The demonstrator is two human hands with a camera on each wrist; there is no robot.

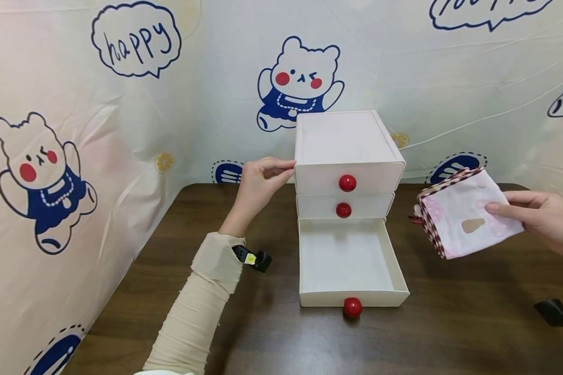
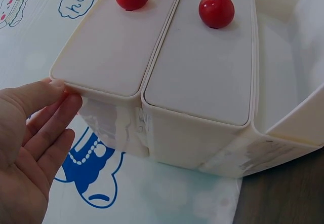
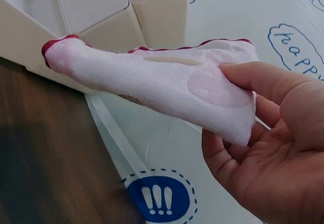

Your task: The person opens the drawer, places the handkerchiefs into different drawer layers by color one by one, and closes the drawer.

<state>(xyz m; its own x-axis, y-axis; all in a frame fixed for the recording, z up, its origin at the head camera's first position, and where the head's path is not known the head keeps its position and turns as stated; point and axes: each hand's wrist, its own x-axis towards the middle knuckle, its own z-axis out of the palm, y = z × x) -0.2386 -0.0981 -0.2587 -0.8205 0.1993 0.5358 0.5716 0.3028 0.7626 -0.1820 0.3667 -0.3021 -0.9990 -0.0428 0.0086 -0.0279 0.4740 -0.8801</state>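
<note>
A white drawer cabinet (image 1: 342, 136) of three stacked drawers stands on the brown table. The bottom drawer (image 1: 342, 260) is pulled out, and its visible floor is bare. At the cabinet's upper left front corner, my left hand (image 1: 258, 190) pinches the edge between thumb and fingertips. In the left wrist view the thumb (image 2: 43, 95) lies at that corner, its fingers beside the side wall. To the right of the drawer, my right hand (image 1: 541, 216) grips a folded handkerchief (image 1: 469, 219), white with pink patches and red checked trim. The handkerchief (image 3: 152, 77) hangs in the air, apart from the cabinet.
Red round knobs (image 1: 347, 183) stick out from the drawer fronts. Behind the table (image 1: 272, 333) hangs a pale cloth backdrop (image 1: 216, 94) printed with cartoon bears and lettering. Dark wrist camera mounts (image 1: 261, 261) sit at both wrists.
</note>
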